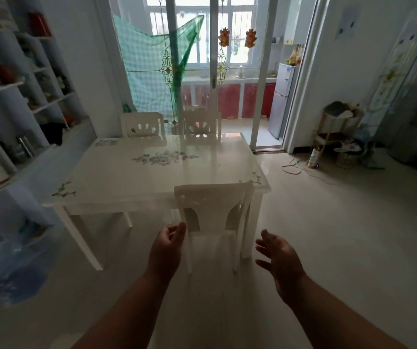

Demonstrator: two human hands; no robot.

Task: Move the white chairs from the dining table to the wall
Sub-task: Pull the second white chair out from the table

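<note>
Near white chair (213, 210) tucked at front edge of dining table (152, 172); two more white chairs (143, 125) (202, 124) at far side. Left hand (168, 244) beside chair back, fingers loosely curled, empty. Right hand (279, 253) apart from chair, fingers spread, empty. Shelf unit (13, 84) at left holding bottles and jars, blurred. Clear plastic bag (13, 268) on floor, contents indistinct.

Daylight comes through a sliding glass door (212, 71) at the far end, a green checked cloth (149, 66) hanging behind it. White shelves (26, 96) crowd the left wall. The pale tiled floor (340, 235) shines. A small fridge (281, 102) stands beyond the door, right.
</note>
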